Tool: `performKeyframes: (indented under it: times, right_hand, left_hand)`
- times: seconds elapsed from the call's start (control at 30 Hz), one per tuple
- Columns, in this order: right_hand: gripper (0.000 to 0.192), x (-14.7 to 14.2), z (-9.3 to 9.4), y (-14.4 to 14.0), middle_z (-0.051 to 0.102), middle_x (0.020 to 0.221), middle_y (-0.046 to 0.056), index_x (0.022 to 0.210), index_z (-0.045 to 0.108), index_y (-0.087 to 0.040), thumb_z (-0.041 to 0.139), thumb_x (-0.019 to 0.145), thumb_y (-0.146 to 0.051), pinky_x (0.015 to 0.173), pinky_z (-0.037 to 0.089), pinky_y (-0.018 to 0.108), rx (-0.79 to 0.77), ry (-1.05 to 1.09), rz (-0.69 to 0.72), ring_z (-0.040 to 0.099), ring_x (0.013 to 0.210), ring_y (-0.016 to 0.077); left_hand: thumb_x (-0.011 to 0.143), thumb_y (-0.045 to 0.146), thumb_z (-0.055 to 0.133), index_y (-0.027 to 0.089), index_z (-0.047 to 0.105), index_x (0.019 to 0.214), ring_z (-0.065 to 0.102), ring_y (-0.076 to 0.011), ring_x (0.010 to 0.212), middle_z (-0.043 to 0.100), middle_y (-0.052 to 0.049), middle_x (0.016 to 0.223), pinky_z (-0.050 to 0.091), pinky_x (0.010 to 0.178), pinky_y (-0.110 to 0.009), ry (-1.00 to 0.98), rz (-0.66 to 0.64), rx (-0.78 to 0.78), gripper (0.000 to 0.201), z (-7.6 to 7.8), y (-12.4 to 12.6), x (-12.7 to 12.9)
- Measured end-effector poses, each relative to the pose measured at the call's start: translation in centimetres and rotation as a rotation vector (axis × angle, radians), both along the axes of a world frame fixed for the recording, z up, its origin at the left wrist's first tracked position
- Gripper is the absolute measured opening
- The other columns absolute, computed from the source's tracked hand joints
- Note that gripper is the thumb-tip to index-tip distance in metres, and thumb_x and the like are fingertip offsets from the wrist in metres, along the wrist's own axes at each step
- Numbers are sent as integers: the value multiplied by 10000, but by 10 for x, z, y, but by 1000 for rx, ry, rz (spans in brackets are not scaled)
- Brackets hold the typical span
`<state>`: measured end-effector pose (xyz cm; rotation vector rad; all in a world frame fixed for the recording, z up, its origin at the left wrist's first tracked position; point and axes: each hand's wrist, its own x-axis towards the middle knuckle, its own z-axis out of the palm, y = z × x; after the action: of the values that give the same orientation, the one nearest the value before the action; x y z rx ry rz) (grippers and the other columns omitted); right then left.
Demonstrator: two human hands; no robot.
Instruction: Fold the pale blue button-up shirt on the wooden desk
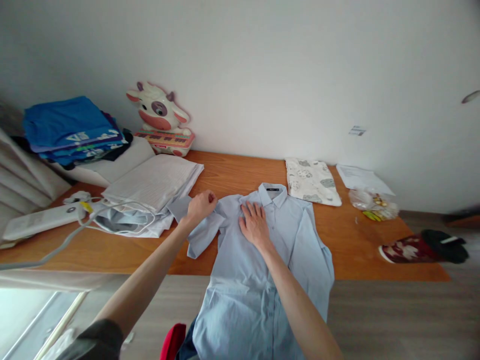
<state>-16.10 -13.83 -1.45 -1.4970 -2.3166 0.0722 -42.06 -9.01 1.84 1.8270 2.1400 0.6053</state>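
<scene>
At the far left of the wooden table (232,172), a stack of folded blue garments (71,130) sits behind a white iron (41,220) whose cord trails off the edge. Beside it lies a pile of folded pale striped shirts (150,192), with a cow-shaped toy keyboard (162,120) against the wall behind.

The left hand (201,205) is closed, fingers pinching the shoulder seam where the short sleeve (200,237) joins the light blue shirt (262,270). The sleeve hangs below and slightly left of that grip, angling toward the table's near edge.

The shirt lies face up, collar (273,192) toward the wall, its long axis running from the wall toward the person, with the hem spilling over the near edge. The cloth is thin, smooth and softly creased. The right hand (255,225) rests flat on the chest, fingers spread, just right of the left hand and nearer the button placket.

Further right lie a folded cream printed cloth (312,181), a sheet of paper (363,179) and a clear plastic bag (373,204). Slippers (423,246) sit on the floor.
</scene>
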Motion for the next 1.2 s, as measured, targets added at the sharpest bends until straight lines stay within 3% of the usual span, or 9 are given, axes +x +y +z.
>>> performKeyframes:
  times: [0.13,0.3,0.53,0.73,0.8,0.87,1.0,1.1,1.2]
  right_hand:
    - [555,0,-1,0,479,1704,104,1608,513,-209,473,1098,-424,1324,199,574,-35,3,10,340,1598,365]
    - [549,1,0,-1,483,1704,102,1587,541,-210,481,1091,-440,1329,203,575,-56,9,2,344,1603,365]
    - [604,1,-2,1,423,1745,105,1642,473,-221,474,1092,-469,1334,206,553,-54,7,-19,309,1626,343]
    - [681,-2,-5,1,277,1811,110,1694,396,-248,469,1087,-546,1329,129,635,-99,-36,-21,171,1680,379]
    - [683,-2,-2,4,329,1787,134,1674,430,-234,518,1067,-534,1313,171,656,-93,-25,-20,211,1663,401]
    - [599,-1,2,10,481,1690,168,1578,550,-204,579,1037,-458,1285,278,622,-67,-4,-25,356,1590,405]
    - [363,9,8,35,684,1418,175,1324,705,-171,538,1008,-231,1223,405,463,-26,28,-52,573,1381,314]
    - [468,18,0,54,597,1553,208,1463,617,-120,515,1026,-252,1267,342,511,-24,36,-101,489,1484,336]
    - [618,23,-13,66,386,1748,189,1633,466,-128,492,1067,-376,1321,219,586,-44,22,-114,283,1637,368]
  left_hand:
    - [995,649,601,258,803,1161,775,-282,1071,837,-85,1136,553,852,-314,-35,-114,-41,469,-3,25,20]
    - [946,527,714,247,838,975,787,-249,969,848,-56,1010,531,763,-272,-44,-188,-121,307,-2,60,39]
    - [1040,434,530,232,776,1100,778,-272,1001,827,-98,1053,545,828,-317,60,-48,-59,324,-9,26,23]
    - [1032,518,562,247,745,1236,720,-315,1204,790,-117,1256,528,1038,-406,101,-181,24,386,-2,39,52]
    - [1031,477,580,259,754,1252,666,-322,1307,770,-116,1319,470,1143,-442,111,-277,51,356,3,48,71]
    - [1040,408,571,283,769,1255,629,-303,1364,757,-93,1362,423,1203,-449,118,-393,66,318,4,51,90]
    - [1074,332,493,317,712,1407,542,-282,1477,654,-67,1550,365,1268,-489,133,-523,65,399,-10,44,112]
    - [1083,342,464,303,562,1582,339,-344,1629,466,-94,1722,227,1320,-639,141,-499,62,510,-23,45,115]
    - [1091,365,447,260,499,1632,204,-360,1685,368,-109,1778,122,1342,-677,140,-474,59,554,-25,50,116]
